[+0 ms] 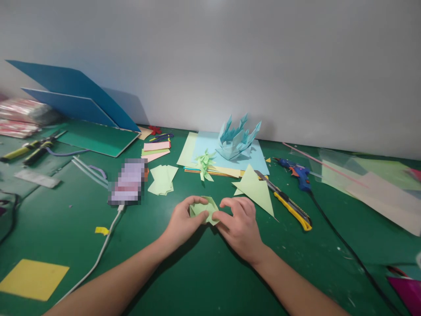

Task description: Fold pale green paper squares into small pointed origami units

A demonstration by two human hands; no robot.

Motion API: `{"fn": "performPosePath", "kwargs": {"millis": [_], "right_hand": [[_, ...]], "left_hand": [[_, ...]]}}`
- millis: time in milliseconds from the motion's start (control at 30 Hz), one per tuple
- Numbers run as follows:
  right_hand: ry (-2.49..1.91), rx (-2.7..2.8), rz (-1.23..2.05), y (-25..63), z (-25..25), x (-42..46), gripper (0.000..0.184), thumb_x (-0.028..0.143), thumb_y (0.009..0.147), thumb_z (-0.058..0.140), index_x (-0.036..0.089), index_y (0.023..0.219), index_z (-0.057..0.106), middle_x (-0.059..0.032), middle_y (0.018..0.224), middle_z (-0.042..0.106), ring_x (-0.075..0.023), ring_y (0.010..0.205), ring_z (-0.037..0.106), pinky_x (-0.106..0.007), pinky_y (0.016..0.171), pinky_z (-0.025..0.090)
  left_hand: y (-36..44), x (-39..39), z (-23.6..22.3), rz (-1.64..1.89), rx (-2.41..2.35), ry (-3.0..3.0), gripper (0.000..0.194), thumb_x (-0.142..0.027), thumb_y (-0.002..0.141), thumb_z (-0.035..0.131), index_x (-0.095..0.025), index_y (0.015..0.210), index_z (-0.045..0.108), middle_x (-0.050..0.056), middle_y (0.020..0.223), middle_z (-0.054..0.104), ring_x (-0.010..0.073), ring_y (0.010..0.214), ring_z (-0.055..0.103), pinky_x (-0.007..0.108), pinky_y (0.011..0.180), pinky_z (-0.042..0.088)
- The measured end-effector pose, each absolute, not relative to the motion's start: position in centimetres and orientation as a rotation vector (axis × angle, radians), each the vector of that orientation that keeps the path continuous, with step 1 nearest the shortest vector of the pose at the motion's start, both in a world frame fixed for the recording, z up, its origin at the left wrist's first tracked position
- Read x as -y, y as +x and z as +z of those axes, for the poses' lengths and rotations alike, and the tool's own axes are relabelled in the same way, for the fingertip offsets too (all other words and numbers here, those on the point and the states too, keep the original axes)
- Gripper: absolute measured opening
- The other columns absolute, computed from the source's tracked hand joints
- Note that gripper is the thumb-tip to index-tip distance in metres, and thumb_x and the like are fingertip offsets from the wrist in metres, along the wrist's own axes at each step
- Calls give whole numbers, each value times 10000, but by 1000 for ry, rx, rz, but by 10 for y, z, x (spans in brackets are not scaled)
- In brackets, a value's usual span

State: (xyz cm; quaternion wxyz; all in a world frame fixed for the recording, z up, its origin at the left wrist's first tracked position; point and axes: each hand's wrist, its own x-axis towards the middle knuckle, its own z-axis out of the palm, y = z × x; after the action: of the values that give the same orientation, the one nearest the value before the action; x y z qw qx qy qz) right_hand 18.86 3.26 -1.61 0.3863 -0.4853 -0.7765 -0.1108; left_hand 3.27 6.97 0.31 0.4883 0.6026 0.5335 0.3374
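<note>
A small folded piece of light green paper [204, 210] is held between my two hands over the green tabletop. My left hand [184, 221] pinches its left side, thumb on the near face and fingers behind. At the paper's right edge, my right hand [241, 226] grips with thumb and curled fingers. Just beyond my hands lies a spiky light green origami piece [205, 163]. Green paper triangles [256, 188] rest behind my right hand, and a stack of cut green paper pieces [162, 179] lies to the left.
A blue origami piece [235, 140] sits on paper sheets [189, 151] near the wall. On the right are a yellow utility knife [292, 208] and a blue glue gun [297, 171] with a black cord. Leftward are a cabled phone [129, 182], pliers [42, 149] and blue boards [79, 96].
</note>
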Motion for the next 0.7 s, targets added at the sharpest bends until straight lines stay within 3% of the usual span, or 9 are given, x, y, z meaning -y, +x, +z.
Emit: {"fn": "performPosePath", "kwargs": {"millis": [133, 300, 700], "right_hand": [[-1235, 1976, -280, 189, -16, -33, 181, 123, 799, 531, 216, 670, 617, -46, 842, 544, -201, 851, 444, -352, 814, 340], [-1263, 1991, -276, 189, -16, -32, 186, 118, 814, 511, 239, 802, 652, -54, 894, 556, -210, 874, 449, -367, 828, 334], [-1227, 1968, -326, 189, -15, -33, 203, 141, 824, 522, 216, 652, 599, -47, 844, 534, -197, 864, 439, -360, 822, 335]], "left_hand": [[33, -69, 4, 832, -1294, 1481, 184, -239, 622, 605, -192, 800, 605, 38, 915, 688, 204, 875, 616, 340, 823, 457], [32, -70, 3, 808, -1273, 1483, 194, -247, 627, 617, -198, 815, 610, 41, 941, 688, 218, 898, 617, 359, 834, 456], [33, -69, 8, 794, -1297, 1452, 204, -207, 598, 611, -192, 800, 629, 51, 944, 703, 233, 934, 622, 365, 876, 444]]}}
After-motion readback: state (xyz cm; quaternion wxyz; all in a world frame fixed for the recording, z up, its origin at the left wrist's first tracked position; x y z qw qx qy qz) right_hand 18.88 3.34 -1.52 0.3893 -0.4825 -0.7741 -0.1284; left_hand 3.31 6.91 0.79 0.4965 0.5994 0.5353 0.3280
